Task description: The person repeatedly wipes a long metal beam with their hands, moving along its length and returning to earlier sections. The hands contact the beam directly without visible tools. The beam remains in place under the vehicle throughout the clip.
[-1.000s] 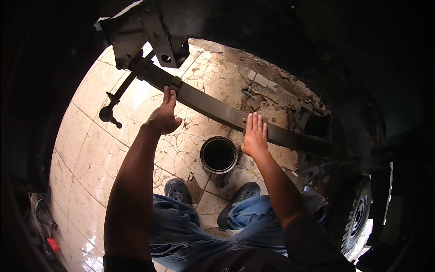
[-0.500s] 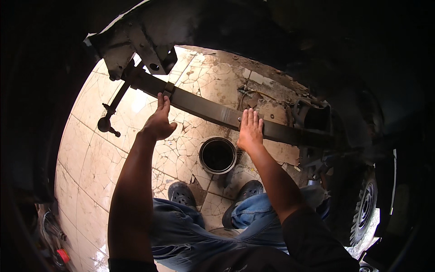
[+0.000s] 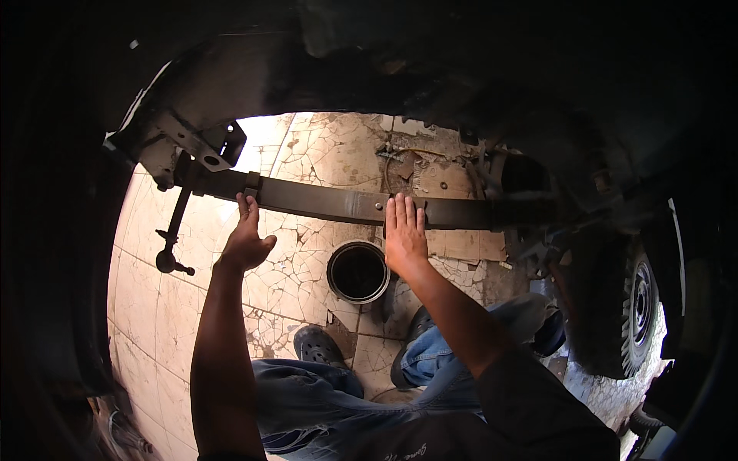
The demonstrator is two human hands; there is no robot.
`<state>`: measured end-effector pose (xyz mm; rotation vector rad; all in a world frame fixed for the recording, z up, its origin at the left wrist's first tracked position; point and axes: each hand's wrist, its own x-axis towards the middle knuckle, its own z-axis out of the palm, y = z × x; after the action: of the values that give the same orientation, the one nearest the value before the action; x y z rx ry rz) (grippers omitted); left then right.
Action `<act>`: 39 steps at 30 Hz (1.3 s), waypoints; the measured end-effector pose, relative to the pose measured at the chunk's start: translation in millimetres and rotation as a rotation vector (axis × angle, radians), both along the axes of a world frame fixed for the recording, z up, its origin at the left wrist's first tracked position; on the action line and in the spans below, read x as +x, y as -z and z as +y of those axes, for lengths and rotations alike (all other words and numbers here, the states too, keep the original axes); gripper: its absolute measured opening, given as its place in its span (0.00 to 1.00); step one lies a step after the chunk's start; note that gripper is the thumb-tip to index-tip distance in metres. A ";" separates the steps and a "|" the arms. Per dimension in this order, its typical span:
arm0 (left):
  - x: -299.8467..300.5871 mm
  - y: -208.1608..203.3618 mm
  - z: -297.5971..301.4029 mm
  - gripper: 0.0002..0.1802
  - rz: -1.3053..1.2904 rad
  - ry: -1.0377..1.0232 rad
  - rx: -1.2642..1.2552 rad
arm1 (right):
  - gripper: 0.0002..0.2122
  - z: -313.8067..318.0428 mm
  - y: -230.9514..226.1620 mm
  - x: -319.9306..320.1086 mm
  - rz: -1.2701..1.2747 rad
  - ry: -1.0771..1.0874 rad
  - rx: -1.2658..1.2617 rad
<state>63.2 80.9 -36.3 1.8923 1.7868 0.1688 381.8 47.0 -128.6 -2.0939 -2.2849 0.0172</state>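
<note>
A long dark grey leaf spring runs across the view under the vehicle. My left hand reaches its near edge with fingertips just below a metal clip around the spring; the thumb stands apart. Farther right, my right hand lies with outstretched fingers against the spring, beside a small round pin or bolt head. Both hands are open, neither wrapped round anything. At the left end, a bracket with holes sits above the spring, and a rod with a ball joint hangs down.
On the cracked tile floor a round dark bucket stands between my arms, just beyond my clogs. A treaded wheel is at the right. Dark vehicle bodywork spans overhead. Cardboard lies beyond my right hand.
The view has shifted and turned, so the spring looks more level and its left end sits lower. Both hands stay at about the same spots on it.
</note>
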 end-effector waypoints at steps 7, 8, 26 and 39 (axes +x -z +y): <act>1.3 7.1 3.9 0.55 -0.081 0.034 0.030 | 0.40 18.6 0.9 2.7 0.006 0.062 0.011; 2.7 5.4 4.0 0.55 -0.056 0.027 0.028 | 0.40 25.2 -5.2 2.1 0.021 0.070 -0.028; -4.0 1.3 0.5 0.57 -0.035 0.007 -0.031 | 0.43 0.6 -17.4 -6.4 -0.023 -0.059 -0.094; -3.1 -1.2 1.8 0.56 -0.055 -0.030 -0.042 | 0.45 -3.6 -7.3 -2.0 0.017 -0.076 -0.092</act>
<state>60.1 82.7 -35.0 1.8155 1.7696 0.1908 379.8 43.4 -121.3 -2.0383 -2.3966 0.1446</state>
